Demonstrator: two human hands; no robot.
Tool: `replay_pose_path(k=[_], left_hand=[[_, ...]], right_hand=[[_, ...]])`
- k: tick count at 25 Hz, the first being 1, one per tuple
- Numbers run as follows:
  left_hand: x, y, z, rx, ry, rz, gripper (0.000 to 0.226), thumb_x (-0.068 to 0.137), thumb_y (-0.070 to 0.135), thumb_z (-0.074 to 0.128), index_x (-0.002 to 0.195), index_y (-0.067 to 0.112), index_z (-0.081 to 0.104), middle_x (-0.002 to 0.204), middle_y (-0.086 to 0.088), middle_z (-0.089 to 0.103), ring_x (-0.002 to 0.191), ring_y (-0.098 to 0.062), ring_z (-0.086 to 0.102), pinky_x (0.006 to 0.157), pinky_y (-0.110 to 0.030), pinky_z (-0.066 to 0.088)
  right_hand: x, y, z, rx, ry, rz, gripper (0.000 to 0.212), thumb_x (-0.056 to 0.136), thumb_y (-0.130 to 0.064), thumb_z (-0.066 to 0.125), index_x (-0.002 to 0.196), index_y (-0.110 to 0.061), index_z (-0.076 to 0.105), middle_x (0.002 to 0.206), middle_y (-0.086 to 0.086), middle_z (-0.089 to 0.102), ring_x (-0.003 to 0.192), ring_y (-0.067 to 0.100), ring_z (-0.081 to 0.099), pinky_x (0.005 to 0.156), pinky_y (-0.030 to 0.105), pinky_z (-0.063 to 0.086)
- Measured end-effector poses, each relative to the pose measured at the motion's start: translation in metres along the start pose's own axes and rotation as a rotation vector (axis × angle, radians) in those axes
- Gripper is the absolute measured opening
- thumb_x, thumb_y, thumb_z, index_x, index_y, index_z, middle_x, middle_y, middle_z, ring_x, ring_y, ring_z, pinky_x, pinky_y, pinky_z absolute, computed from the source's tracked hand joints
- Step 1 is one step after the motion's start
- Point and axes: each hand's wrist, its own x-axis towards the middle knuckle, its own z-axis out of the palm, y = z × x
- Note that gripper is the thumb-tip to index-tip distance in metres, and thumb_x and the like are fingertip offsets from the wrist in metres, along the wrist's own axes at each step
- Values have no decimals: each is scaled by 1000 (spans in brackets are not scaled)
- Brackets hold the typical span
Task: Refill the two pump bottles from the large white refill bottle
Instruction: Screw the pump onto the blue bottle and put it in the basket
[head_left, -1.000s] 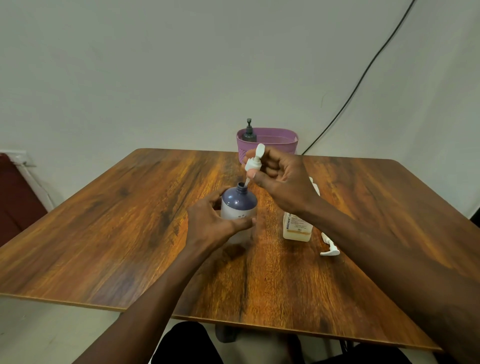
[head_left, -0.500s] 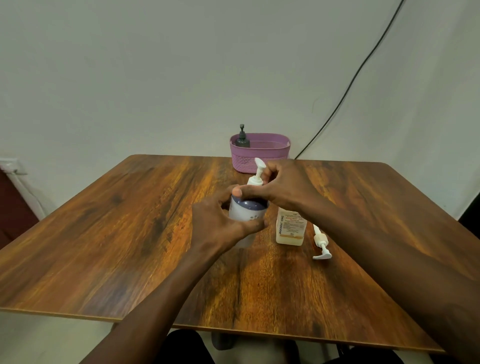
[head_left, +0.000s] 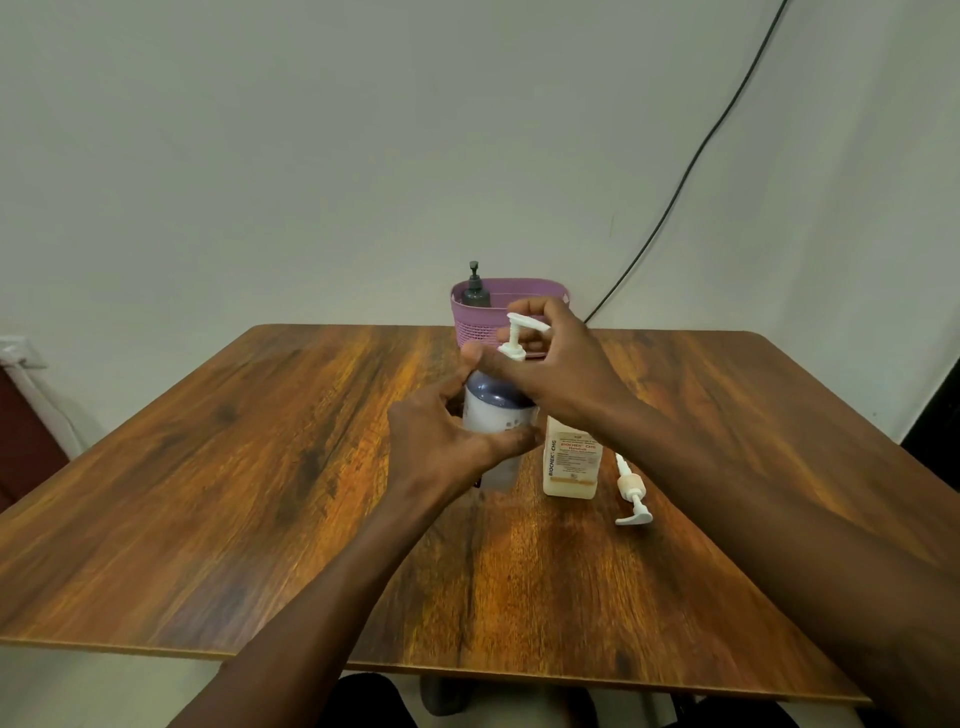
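A white bottle with a dark purple shoulder (head_left: 493, 410) stands upright at the table's middle. My left hand (head_left: 447, 441) wraps around its body. My right hand (head_left: 556, 374) grips the white pump head (head_left: 519, 338), which sits on the bottle's neck. Just to the right stands a square cream bottle with a printed label (head_left: 571, 462); its top is hidden behind my right wrist. A loose white pump (head_left: 631, 491) lies on the table beside it.
A purple basket (head_left: 514, 301) stands at the far edge of the wooden table (head_left: 234, 467), with a dark pump bottle (head_left: 475, 291) inside it. A black cable (head_left: 691, 166) runs down the wall behind.
My right hand lowered the white pump from above the open neck into the purple-shouldered bottle and now holds it seated there. My left hand kept its grip on the bottle.
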Motion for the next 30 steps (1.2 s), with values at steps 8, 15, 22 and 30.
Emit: replay_pose_path(k=[8,15,22,30], left_hand=[[5,1,1,17,8,18,61,57,57,92,110,40,65,93,20,71,83,6,68,68,-20,59],[7,2,-1,-15,22,23,67,58,56,92,117,37,66,95,23,70,85,7,68,69,-13,55],[-2,5,19,-6,77,-47,65,59,49,94,115,39,61,93,29,62,79,17,62,60,-7,50],[7,-1,14,12,28,-24,68,58,57,91,118,34,68,101,18,72,88,5,68,70,-17,58]], right_hand=[[3,-6,-9,-164,271,-119,63,55,-56,94,103,-25,67,76,-15,70,68,-3,68,60,5,50],[5,-1,-15,266,-200,10,57,94,-18,73,145,-22,49,123,-1,73,113,11,70,91,29,60],[4,-6,1,-165,194,-200,66,79,-19,87,140,-14,60,117,6,75,95,9,71,82,22,61],[16,-15,-17,-228,-14,-163,30,81,-20,85,105,-31,71,99,-19,67,87,-2,65,71,12,54]])
